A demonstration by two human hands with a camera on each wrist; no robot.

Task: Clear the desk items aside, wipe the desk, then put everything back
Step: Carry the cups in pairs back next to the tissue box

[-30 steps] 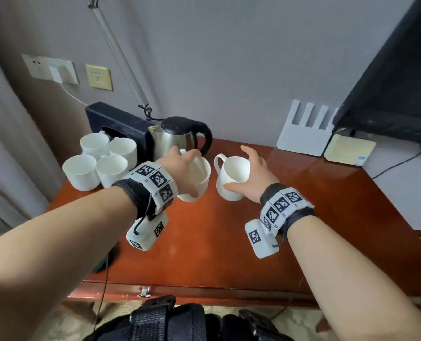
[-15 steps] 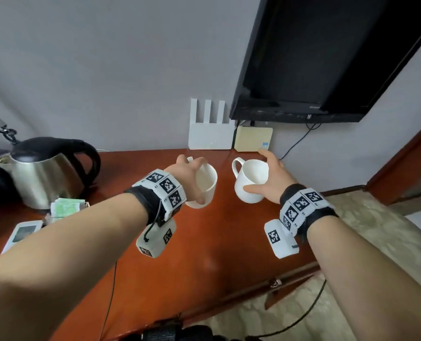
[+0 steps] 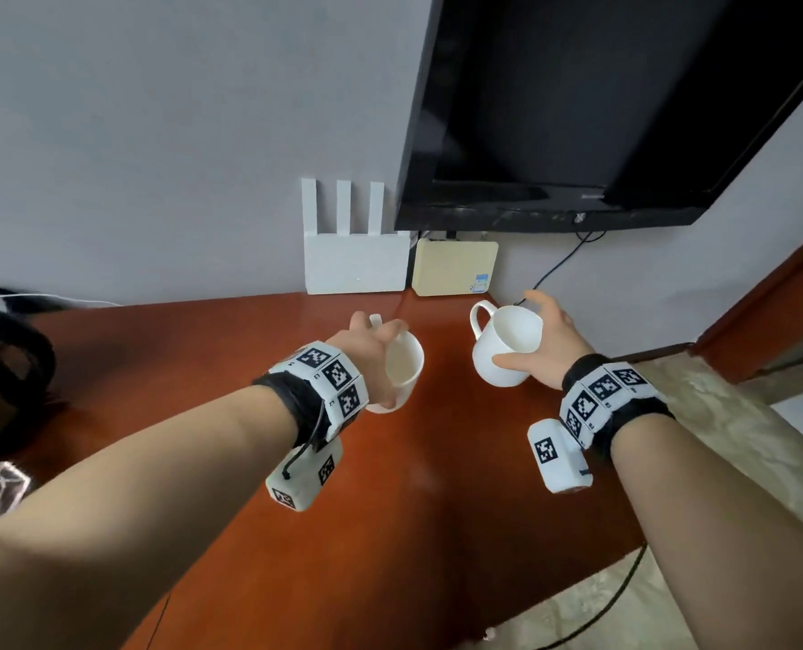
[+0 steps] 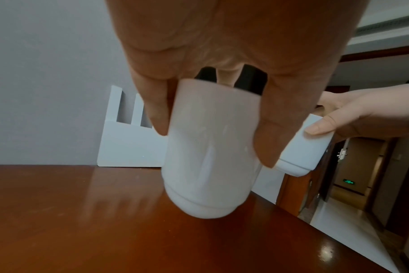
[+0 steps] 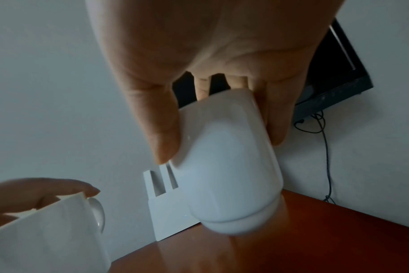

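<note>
Cups are up in the air, one in each hand, over the far right part of the desk (image 3: 437,532). Left hand (image 3: 366,349) wraps its fingers and thumb around the left cup (image 3: 401,372), gripping it from the side. Right hand (image 3: 547,342) holds the right cup (image 3: 507,347) the same way, and this cup leans a bit to one side. Both cups are near the white router (image 3: 355,265) and the small yellow box (image 3: 455,267), which stand at the back edge by the wall.

I think the cups are about to be set down here. The right cup hangs near the right edge of the desk, so it could tip off if it lands too close. A cup could also bump the router. The two cups could knock together and chip, too.
</note>
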